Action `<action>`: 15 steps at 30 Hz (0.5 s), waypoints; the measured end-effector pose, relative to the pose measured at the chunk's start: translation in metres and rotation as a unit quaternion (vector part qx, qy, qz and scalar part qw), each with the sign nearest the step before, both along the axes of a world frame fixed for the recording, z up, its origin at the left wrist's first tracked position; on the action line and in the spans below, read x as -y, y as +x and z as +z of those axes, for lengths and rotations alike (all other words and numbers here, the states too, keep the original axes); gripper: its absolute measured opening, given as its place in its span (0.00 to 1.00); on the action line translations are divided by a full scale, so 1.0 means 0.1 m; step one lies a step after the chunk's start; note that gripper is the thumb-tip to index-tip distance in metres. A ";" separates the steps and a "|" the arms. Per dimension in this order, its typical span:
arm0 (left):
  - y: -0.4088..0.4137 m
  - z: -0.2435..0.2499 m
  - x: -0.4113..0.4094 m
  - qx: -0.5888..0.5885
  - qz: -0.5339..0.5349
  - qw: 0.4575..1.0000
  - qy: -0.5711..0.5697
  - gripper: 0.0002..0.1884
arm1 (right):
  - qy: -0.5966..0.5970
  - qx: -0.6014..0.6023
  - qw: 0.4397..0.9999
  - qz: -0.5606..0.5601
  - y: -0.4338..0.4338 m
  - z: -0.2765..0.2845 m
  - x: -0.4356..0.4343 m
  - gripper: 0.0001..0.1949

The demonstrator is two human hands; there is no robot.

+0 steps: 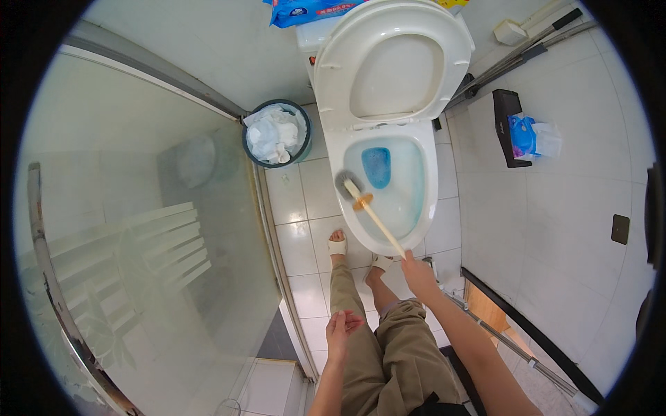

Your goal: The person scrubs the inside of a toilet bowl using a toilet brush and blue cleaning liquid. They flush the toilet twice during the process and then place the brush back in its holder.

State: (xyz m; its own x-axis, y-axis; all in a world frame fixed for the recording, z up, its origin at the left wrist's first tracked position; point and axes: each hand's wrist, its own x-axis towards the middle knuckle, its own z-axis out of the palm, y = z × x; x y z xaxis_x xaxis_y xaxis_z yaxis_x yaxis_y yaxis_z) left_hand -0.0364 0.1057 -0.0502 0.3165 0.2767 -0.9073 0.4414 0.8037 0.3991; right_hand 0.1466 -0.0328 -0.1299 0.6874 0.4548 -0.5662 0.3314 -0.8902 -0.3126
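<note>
My right hand (418, 274) is closed around the end of a toilet brush's cream handle (384, 228). An orange-brown disc (362, 202) sits partway along it. The brush's grey bristle head (349, 183) is at the left side of the white toilet bowl (416, 179), by the rim. Blue water (376, 167) fills the bottom of the bowl, and bluish streaks mark its inner wall. The toilet seat and lid (333, 78) are raised. My left hand (343, 328) hovers over my trouser leg with loosely bent fingers, holding nothing.
Left of the toilet stands a bin (306, 140) full of crumpled paper. A glass shower door (218, 291) lines the left side. On the right wall hangs a tissue holder (506, 130); long poles (499, 65) lean behind. A blue packet (307, 11) lies on the tank.
</note>
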 end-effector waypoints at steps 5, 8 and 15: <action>0.03 0.04 -0.06 -0.006 -0.006 1.000 -0.005 0.15 | -0.032 -0.002 0.999 -0.006 0.19 -0.01 -0.27 0.11; -0.04 0.07 -0.08 -0.011 0.003 1.000 -0.003 0.15 | -0.080 -0.052 0.995 0.022 -0.26 0.18 0.23 0.10; -0.04 0.03 -0.08 -0.022 -0.012 1.000 0.003 0.16 | -0.041 -0.005 0.998 0.054 -0.18 0.14 0.29 0.10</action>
State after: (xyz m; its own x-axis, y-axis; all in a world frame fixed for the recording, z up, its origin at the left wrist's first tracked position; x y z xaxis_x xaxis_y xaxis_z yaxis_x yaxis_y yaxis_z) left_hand -0.0403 0.1134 -0.0476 0.2831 0.2760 -0.9185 0.4769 0.7904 0.3845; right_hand 0.1286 -0.0623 -0.1157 0.6312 0.4774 -0.6114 0.4231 -0.8725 -0.2444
